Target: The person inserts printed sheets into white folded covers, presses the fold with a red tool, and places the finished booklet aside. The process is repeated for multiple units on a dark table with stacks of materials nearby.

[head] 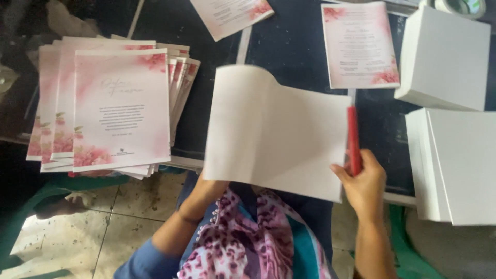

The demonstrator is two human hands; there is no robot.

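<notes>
A blank white sheet [274, 132], folded over at its top left, lies over the near edge of a dark table [299, 46]. My left hand [209, 188] is under the sheet's lower left corner and mostly hidden by it. My right hand [364, 183] is at the sheet's right edge and grips a thin red stick-like tool [353, 137] that runs up along that edge.
A fanned stack of pink floral printed cards [116, 111] lies at the left. Single pink cards [360, 45] [231, 14] lie at the back. Two thick stacks of white paper [444, 57] [457, 165] stand at the right. A tape roll [460, 6] is at the top right. A tiled floor shows below.
</notes>
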